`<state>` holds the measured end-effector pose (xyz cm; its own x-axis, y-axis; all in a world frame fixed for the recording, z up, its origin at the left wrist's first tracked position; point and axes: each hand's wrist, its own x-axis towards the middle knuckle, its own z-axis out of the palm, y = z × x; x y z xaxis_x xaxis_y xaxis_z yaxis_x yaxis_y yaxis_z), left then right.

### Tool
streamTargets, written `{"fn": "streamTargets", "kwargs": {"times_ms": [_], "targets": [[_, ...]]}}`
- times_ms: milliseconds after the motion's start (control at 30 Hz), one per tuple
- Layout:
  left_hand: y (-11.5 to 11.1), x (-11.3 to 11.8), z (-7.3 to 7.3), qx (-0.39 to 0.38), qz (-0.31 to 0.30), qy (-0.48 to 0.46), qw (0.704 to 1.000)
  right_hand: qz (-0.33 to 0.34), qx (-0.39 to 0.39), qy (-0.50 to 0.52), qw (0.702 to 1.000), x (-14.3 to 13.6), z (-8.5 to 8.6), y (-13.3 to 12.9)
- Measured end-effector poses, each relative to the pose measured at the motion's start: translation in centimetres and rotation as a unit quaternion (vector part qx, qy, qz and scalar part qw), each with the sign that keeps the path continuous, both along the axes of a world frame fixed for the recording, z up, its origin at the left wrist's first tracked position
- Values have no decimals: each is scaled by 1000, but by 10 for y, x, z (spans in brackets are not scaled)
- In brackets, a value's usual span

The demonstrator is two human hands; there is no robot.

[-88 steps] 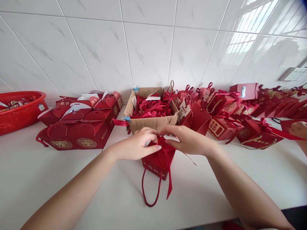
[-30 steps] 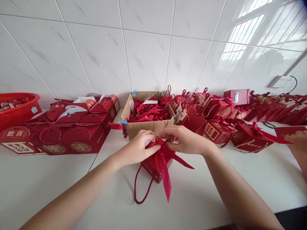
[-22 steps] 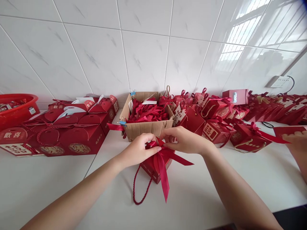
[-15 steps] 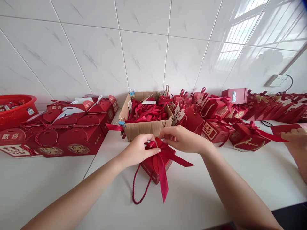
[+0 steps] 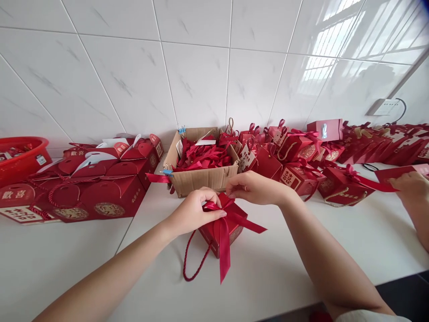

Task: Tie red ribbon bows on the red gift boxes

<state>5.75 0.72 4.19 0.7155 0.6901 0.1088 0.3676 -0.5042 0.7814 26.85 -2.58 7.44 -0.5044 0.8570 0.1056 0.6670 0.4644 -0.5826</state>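
A small red gift box (image 5: 209,232) sits on the white table in front of me, with a red rope handle (image 5: 191,278) drooping from its left side. On its top is a red ribbon bow (image 5: 225,250), whose two tails hang toward me and to the right. My left hand (image 5: 197,210) pinches the bow's left part between thumb and fingers. Above the bow's right side, my right hand (image 5: 246,190) has its thumb and fingertips closed together on a loop of the ribbon. The fingertips partly cover the knot.
A cardboard box (image 5: 204,179) of red ribbons stands just behind. Packed red boxes (image 5: 110,197) are at left, near a red basin (image 5: 23,161). Finished-looking bowed boxes (image 5: 345,185) crowd the right, where another person's hand (image 5: 410,185) holds red card.
My right hand has shifted slightly up, away from the knot. The front ribbon tail has swung a little left. The whole view has drifted slightly.
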Motion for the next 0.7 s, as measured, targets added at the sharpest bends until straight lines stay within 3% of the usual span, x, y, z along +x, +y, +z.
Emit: {"fn": "streamTargets", "kwargs": {"times_ms": [300,533,700], "targets": [[-5,5,2,-22,25,-22,999,11,6,3,1000,3,3,-1],[-8,9,0,-44,50,-43,997,1,-91,-56,994,7,2,2],[-9,9,-2,-80,42,-64,994,25,-74,-59,995,7,-1,4]]}}
